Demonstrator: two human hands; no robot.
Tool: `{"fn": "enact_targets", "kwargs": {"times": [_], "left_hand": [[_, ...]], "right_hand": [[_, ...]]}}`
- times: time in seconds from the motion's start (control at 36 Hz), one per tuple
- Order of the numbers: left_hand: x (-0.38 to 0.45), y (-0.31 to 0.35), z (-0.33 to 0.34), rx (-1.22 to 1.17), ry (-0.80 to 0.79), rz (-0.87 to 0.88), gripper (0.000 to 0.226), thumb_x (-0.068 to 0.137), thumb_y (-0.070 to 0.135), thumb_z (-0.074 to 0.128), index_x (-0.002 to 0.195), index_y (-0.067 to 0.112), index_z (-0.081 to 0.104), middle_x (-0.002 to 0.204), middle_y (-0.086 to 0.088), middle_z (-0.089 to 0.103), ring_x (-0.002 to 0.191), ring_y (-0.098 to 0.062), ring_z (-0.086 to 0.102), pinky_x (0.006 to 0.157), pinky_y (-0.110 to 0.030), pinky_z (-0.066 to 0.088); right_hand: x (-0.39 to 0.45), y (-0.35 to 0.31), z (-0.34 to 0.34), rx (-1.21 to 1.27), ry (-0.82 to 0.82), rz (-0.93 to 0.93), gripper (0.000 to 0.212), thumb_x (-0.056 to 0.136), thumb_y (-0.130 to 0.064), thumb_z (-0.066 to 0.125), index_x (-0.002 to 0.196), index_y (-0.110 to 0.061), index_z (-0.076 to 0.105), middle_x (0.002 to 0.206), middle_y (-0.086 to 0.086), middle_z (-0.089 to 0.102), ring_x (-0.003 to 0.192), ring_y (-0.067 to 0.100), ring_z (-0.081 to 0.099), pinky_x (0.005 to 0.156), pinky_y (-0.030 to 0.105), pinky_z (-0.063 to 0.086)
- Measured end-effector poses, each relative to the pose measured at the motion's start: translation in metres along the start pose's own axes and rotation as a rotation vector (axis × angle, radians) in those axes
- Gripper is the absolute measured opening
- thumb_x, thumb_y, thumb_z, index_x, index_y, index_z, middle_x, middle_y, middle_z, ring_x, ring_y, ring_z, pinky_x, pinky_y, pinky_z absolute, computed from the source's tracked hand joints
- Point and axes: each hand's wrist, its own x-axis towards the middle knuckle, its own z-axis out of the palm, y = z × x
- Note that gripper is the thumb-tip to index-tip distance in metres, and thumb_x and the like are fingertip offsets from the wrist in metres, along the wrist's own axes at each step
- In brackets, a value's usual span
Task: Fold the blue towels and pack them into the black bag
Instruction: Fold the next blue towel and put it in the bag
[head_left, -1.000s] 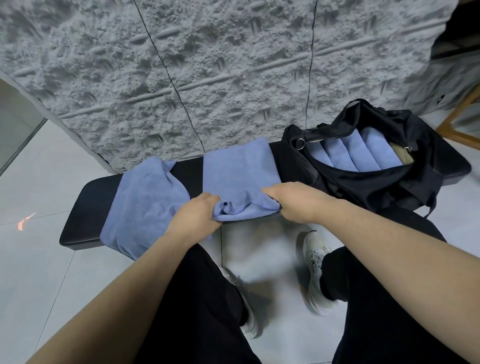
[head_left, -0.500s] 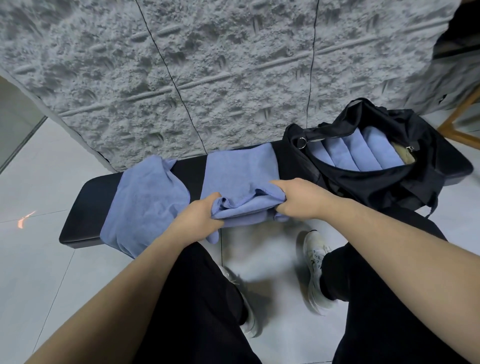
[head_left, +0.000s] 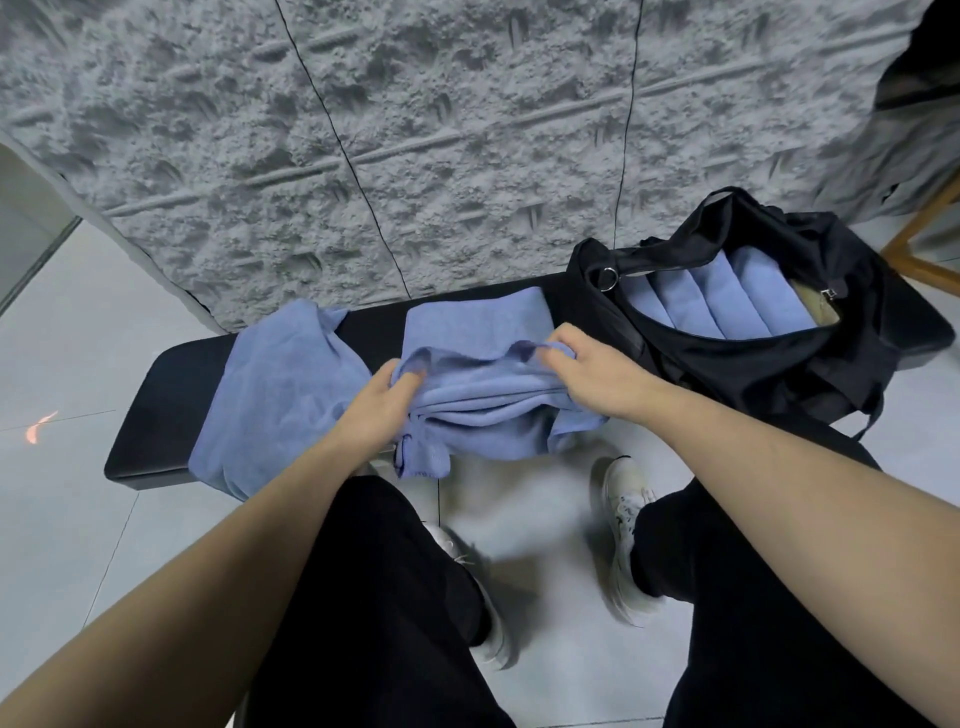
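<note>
Left hand and right hand, arms outstretched, each pinch bunched towel edge, fingers curled, above bench.

Both bare forearms reach forward; the left hand and right hand each pinch with curled fingers.
</note>
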Motion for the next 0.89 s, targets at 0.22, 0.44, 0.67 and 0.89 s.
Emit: {"fn": "enact_targets", "kwargs": {"times": [0.22,0.44,0.67,0.89], "left_hand": [[0.026,-0.001,-0.001,-0.137,0.209,-0.029,0.015,0.097,0.019,0.043,0.083,0.016,0.039,0.075,-0.002,0.035,0.068,-0.014,0.032,0.058,-0.029,0.027],[0.051,-0.008,-0.001,-0.174,-0.001,-0.311,0.016,0.093,0.026,0.058,0.079,0.018,0.054,0.062,-0.004,0.05,0.049,-0.017,0.041,0.047,-0.02,0.031],[0.079,-0.019,-0.004,-0.277,0.209,-0.197,0.024,0.093,0.023,0.063,0.104,0.002,0.063,0.09,-0.012,0.066,0.08,-0.022,0.062,0.068,-0.034,0.05],[0.122,-0.008,0.001,-0.32,0.408,-0.167,0.019,0.089,0.02,0.064,0.08,0.019,0.047,0.072,0.0,0.048,0.066,-0.017,0.042,0.062,-0.032,0.037]], "right_hand": [[0.025,-0.002,0.003,-0.04,0.083,0.108,0.02,0.095,-0.036,0.039,0.084,-0.02,0.041,0.07,-0.001,0.05,0.063,0.018,0.045,0.061,0.033,0.038],[0.051,-0.004,-0.006,-0.352,-0.265,0.175,0.029,0.096,-0.033,0.046,0.072,-0.018,0.044,0.072,-0.003,0.047,0.068,0.017,0.042,0.06,0.031,0.031],[0.079,-0.004,-0.005,-0.164,0.004,0.198,0.013,0.094,-0.025,0.046,0.085,-0.018,0.052,0.074,0.0,0.052,0.066,0.019,0.048,0.054,0.029,0.034],[0.121,0.006,0.01,-0.005,0.245,0.146,0.008,0.097,-0.02,0.044,0.096,-0.017,0.051,0.075,-0.006,0.049,0.062,0.008,0.041,0.053,0.024,0.033]]}}
